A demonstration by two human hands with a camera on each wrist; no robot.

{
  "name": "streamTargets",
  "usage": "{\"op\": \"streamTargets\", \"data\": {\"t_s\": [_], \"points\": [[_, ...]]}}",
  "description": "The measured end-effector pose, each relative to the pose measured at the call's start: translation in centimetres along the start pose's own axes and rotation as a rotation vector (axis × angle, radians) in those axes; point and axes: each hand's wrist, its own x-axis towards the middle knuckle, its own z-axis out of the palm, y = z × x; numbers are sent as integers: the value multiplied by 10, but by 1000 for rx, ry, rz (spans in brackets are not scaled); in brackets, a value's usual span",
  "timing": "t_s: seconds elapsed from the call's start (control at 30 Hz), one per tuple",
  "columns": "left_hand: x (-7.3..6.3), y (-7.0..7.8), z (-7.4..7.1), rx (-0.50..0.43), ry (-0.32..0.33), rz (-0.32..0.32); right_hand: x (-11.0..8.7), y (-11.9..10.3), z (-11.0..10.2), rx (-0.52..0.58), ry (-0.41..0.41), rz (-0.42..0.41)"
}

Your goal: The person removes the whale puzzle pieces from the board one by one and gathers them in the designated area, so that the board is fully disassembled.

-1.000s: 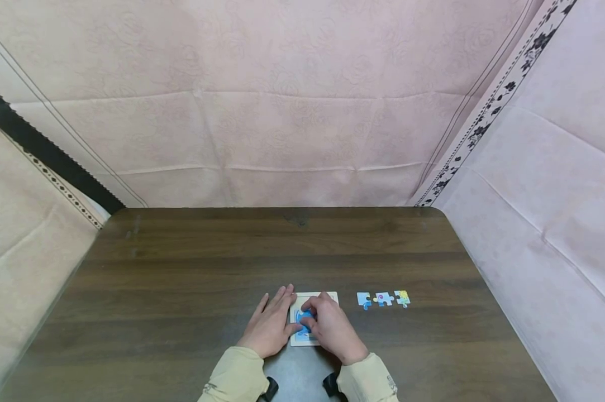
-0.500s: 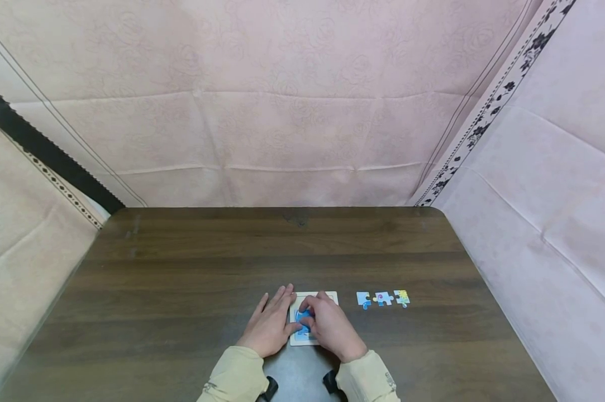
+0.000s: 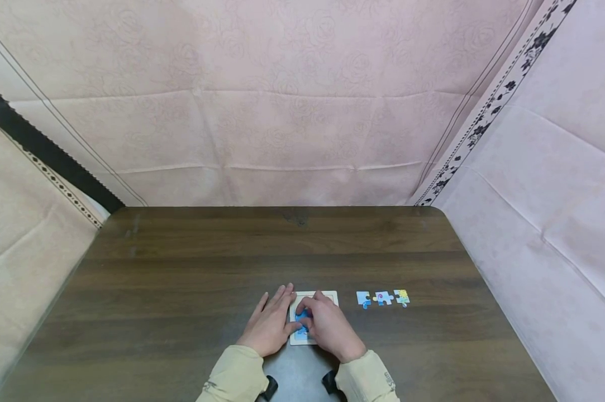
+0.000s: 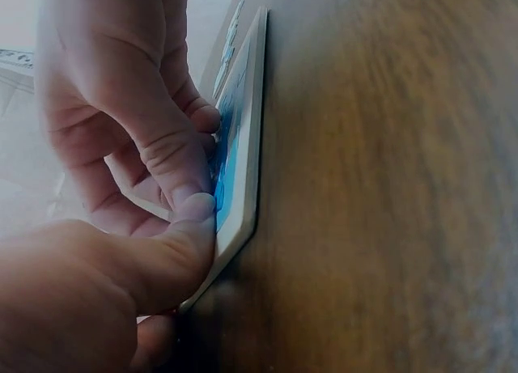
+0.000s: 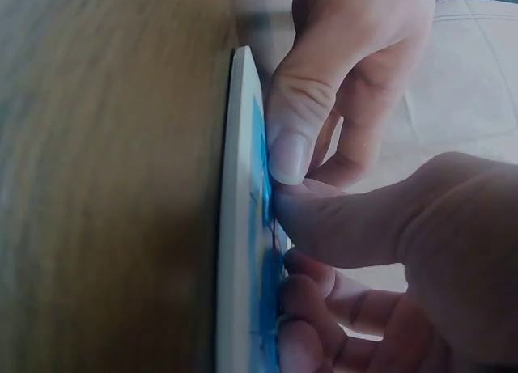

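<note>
A small puzzle board [image 3: 302,343] with a pale rim and blue picture lies flat near the table's front. My left hand [image 3: 268,326] rests along its left side, fingers straight, with the thumb pressing at the board. My right hand [image 3: 333,330] leans over it with curled fingers, thumb and index finger pinching a blue puzzle piece [image 3: 303,315] on the board. In the left wrist view both thumbs meet close to the rim [image 4: 252,146]. Fingers cover most of the piece and the board's right half.
Right of the board, three loose puzzle pieces lie in a row: a blue one [image 3: 363,299], one with a spiral [image 3: 384,298] and a yellow-topped one [image 3: 401,297]. The brown wooden table [image 3: 206,268] reaches back to a pale cloth [image 3: 282,134].
My right hand has shifted very slightly to the left over the board. The left hand and loose pieces hold their places.
</note>
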Motion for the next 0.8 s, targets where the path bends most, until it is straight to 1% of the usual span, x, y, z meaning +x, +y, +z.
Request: {"op": "streamTargets", "data": {"t_s": [0.23,0.5,0.6,0.8], "points": [[0,0,0,-1,-1,5,1,-1,1,-19,-27,27],[-1,-1,-1,-20,-1,12,3,0,1,-36,-22,11],[-1,-1,-2,-19,0,9,4,0,0,-36,-36,4],[0,0,-2,-17,-5,4,5,1,-5,22,-72,0]]}}
